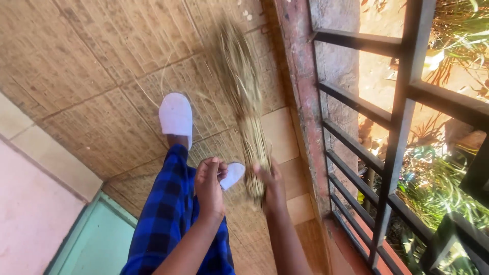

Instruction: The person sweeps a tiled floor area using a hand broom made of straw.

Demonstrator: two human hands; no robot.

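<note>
- Right hand (272,186) is clenched around the bound butt of the broom (243,97), at the lower middle of the view.
- Broom's long axis runs up and away from that hand, its blurred straw tips over the tiled floor (91,76), beside the wall (300,76) under the railing (397,127).
- Left hand (210,181) is curled loosely, holding nothing, just left of the grip above a white slipper (232,174); the right hand is the one on the broom.
</note>
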